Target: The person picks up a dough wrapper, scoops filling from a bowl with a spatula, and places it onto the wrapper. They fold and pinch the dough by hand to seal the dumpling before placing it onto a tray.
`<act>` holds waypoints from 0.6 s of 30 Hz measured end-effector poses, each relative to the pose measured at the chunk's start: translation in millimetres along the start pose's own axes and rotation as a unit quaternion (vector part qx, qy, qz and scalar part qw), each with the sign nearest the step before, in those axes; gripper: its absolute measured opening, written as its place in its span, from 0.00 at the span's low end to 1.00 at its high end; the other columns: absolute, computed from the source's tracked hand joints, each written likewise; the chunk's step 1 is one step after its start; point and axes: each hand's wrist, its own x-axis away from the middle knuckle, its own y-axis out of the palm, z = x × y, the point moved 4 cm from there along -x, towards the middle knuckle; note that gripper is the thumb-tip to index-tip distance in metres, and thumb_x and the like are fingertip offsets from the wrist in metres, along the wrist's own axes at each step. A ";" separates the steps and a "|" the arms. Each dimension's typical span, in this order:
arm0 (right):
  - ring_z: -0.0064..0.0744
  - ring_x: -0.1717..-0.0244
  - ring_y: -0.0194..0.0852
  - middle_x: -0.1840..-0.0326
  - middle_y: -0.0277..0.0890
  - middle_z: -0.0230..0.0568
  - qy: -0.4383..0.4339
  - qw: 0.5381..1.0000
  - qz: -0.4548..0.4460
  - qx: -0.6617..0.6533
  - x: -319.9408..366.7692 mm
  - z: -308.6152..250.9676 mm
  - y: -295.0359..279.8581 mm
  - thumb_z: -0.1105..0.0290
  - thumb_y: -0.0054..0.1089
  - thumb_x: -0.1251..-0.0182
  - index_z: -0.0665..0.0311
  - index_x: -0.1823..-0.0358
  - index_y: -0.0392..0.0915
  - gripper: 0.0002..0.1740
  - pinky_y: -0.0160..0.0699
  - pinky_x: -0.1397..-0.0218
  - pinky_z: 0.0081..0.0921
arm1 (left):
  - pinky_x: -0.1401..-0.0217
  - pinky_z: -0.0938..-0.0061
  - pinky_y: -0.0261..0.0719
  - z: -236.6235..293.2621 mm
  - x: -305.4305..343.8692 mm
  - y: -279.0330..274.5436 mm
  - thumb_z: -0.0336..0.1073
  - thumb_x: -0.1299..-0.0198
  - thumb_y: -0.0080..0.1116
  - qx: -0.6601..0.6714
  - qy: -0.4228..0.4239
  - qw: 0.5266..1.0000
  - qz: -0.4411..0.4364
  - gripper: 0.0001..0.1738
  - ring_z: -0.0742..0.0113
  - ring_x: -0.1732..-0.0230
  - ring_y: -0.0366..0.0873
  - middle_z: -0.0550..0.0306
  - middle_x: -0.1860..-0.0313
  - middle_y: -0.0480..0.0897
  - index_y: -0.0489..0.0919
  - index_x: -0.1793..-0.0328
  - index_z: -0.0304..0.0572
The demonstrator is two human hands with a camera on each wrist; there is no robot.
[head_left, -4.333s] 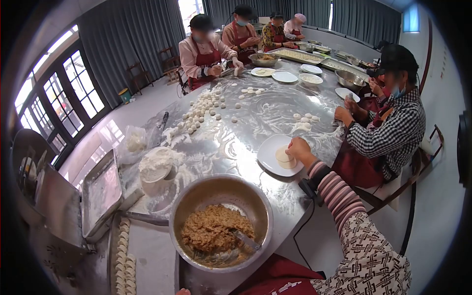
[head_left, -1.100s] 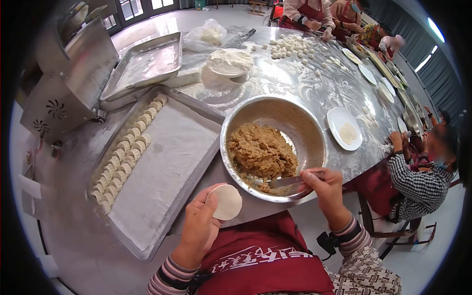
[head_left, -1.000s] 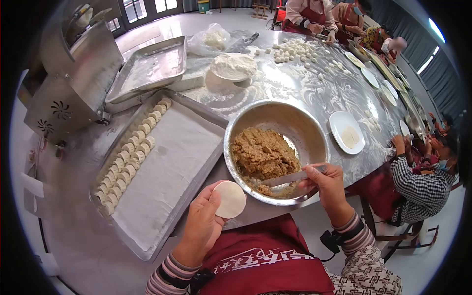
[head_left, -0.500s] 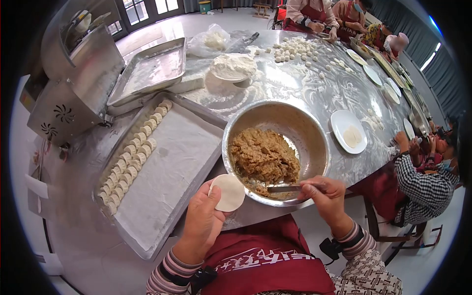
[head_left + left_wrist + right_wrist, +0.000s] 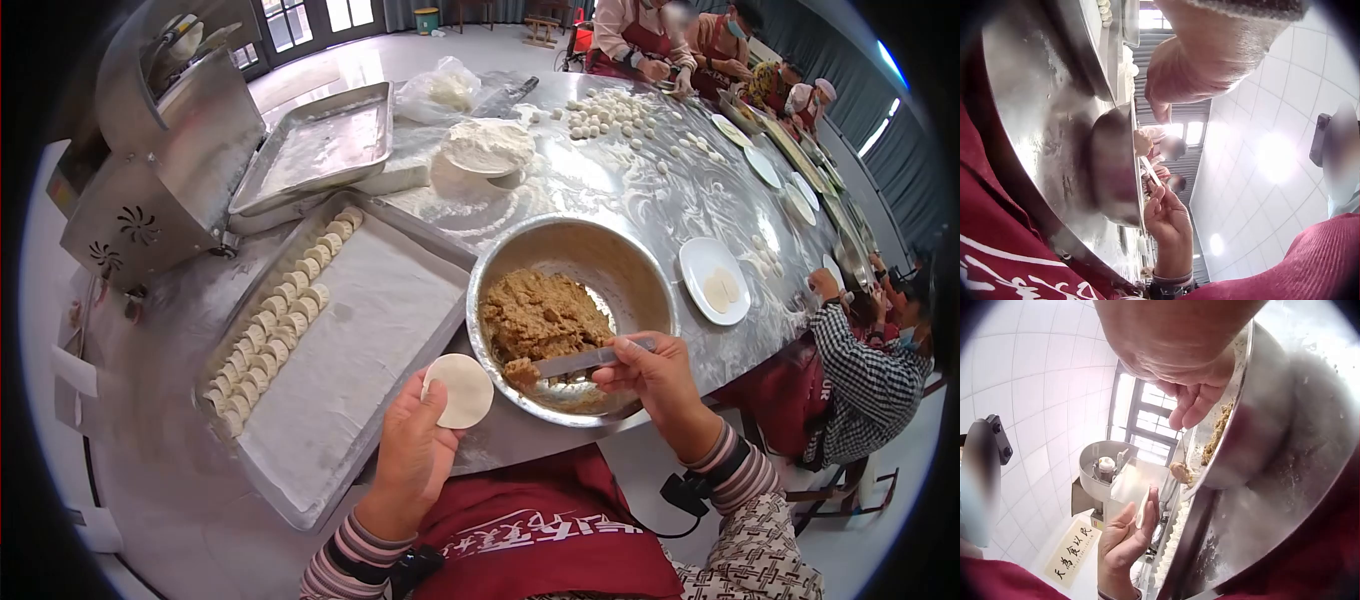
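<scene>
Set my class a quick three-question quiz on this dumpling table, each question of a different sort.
1. True or false: the wrapper held in the left hand has filling on it.
2. What does the right hand grip? A) a spatula B) a rolling pin C) a ladle
3. Fill the gap: the finished dumplings lie in rows on the ____ left of the bowl.

Key
1. False: the wrapper is bare.
2. A; a lump of filling sits on its tip.
3. tray
</scene>
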 end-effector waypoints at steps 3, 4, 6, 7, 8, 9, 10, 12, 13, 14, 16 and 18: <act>0.35 0.68 0.85 0.67 0.82 0.48 -0.025 0.999 -0.001 -0.022 -5.8 -8.5 1.1 0.70 0.57 0.32 0.75 0.56 0.77 0.12 0.86 0.64 0.30 | 0.42 0.69 0.75 -2.9 -4.3 2.4 0.38 0.29 0.47 0.007 -0.004 1.000 0.007 0.19 0.64 0.46 0.77 0.50 0.45 0.77 0.67 0.38 0.33; 0.35 0.68 0.85 0.67 0.82 0.48 -0.040 0.998 0.000 -0.039 -5.5 -11.1 2.0 0.71 0.56 0.31 0.75 0.57 0.77 0.11 0.86 0.63 0.30 | 0.41 0.66 0.75 -6.3 -7.3 4.8 0.38 0.28 0.45 0.018 -0.025 0.999 -0.006 0.19 0.62 0.44 0.77 0.49 0.44 0.77 0.67 0.38 0.32; 0.36 0.68 0.85 0.67 0.82 0.48 -0.076 0.997 0.001 -0.032 0.5 -15.7 5.3 0.71 0.54 0.31 0.75 0.57 0.77 0.12 0.86 0.63 0.30 | 0.36 0.61 0.72 -11.0 -11.1 13.0 0.41 0.27 0.41 0.027 -0.051 0.998 -0.024 0.21 0.57 0.41 0.75 0.46 0.42 0.76 0.67 0.38 0.30; 0.37 0.68 0.85 0.67 0.82 0.48 -0.114 0.993 0.009 -0.029 5.6 -19.0 5.1 0.71 0.53 0.30 0.76 0.56 0.77 0.12 0.86 0.63 0.31 | 0.36 0.61 0.72 -12.0 -13.5 16.0 0.41 0.27 0.41 0.028 -0.049 0.998 -0.024 0.21 0.57 0.41 0.75 0.46 0.42 0.76 0.67 0.38 0.30; 0.37 0.68 0.85 0.67 0.82 0.48 -0.115 0.993 0.007 -0.028 11.5 -16.9 7.1 0.71 0.53 0.30 0.76 0.56 0.77 0.12 0.86 0.63 0.31 | 0.35 0.62 0.71 -14.5 -16.0 20.6 0.43 0.26 0.40 0.046 -0.062 0.996 -0.046 0.23 0.59 0.40 0.74 0.47 0.42 0.75 0.66 0.37 0.30; 0.39 0.68 0.85 0.67 0.82 0.48 -0.182 0.983 0.001 0.003 20.8 -16.5 11.2 0.73 0.54 0.32 0.76 0.57 0.77 0.10 0.86 0.63 0.31 | 0.35 0.63 0.70 -18.2 -18.2 24.4 0.45 0.26 0.39 0.063 -0.074 0.993 -0.069 0.24 0.60 0.40 0.74 0.48 0.41 0.75 0.65 0.36 0.31; 0.40 0.68 0.84 0.67 0.82 0.49 -0.246 0.969 -0.004 0.033 29.0 -18.4 13.1 0.76 0.56 0.34 0.76 0.57 0.77 0.09 0.86 0.62 0.31 | 0.35 0.63 0.70 -20.9 -21.4 28.0 0.45 0.26 0.39 0.063 -0.074 0.993 -0.070 0.24 0.60 0.40 0.74 0.48 0.41 0.75 0.65 0.36 0.31; 0.41 0.68 0.84 0.67 0.82 0.49 -0.402 0.889 -0.058 0.213 45.9 -23.8 19.1 0.78 0.58 0.38 0.74 0.58 0.77 0.08 0.85 0.62 0.31 | 0.34 0.61 0.69 -29.1 -27.0 35.3 0.49 0.26 0.37 0.100 -0.093 0.987 -0.088 0.27 0.58 0.38 0.72 0.47 0.39 0.73 0.64 0.35 0.31; 0.42 0.68 0.84 0.67 0.81 0.50 -0.530 0.750 -0.108 0.379 58.6 -25.1 29.4 0.80 0.61 0.43 0.73 0.59 0.77 0.09 0.85 0.62 0.31 | 0.34 0.61 0.69 -33.1 -29.6 36.8 0.49 0.26 0.37 0.100 -0.092 0.987 -0.089 0.27 0.58 0.38 0.72 0.47 0.39 0.73 0.64 0.35 0.31; 0.42 0.68 0.84 0.67 0.81 0.50 -0.531 0.750 -0.109 0.379 61.5 -27.7 31.1 0.80 0.61 0.43 0.73 0.59 0.77 0.09 0.85 0.62 0.31 | 0.34 0.61 0.69 -37.2 -31.9 37.8 0.52 0.26 0.33 0.093 -0.090 0.987 -0.093 0.29 0.58 0.37 0.71 0.47 0.37 0.72 0.62 0.33 0.32; 0.41 0.66 0.84 0.67 0.81 0.50 -0.590 0.664 -0.164 0.429 74.5 -28.8 42.4 0.83 0.64 0.49 0.70 0.62 0.78 0.12 0.85 0.62 0.31 | 0.33 0.61 0.69 -40.0 -32.6 37.4 0.54 0.26 0.30 0.085 -0.086 0.988 -0.096 0.32 0.57 0.36 0.70 0.47 0.35 0.70 0.61 0.32 0.33; 0.41 0.67 0.84 0.68 0.81 0.50 -0.586 0.697 -0.128 0.393 76.8 -33.4 32.0 0.83 0.64 0.49 0.70 0.62 0.78 0.11 0.84 0.63 0.31 | 0.34 0.61 0.70 -41.2 -31.1 39.3 0.54 0.26 0.31 0.083 -0.110 0.984 -0.114 0.31 0.58 0.36 0.71 0.47 0.35 0.70 0.60 0.31 0.35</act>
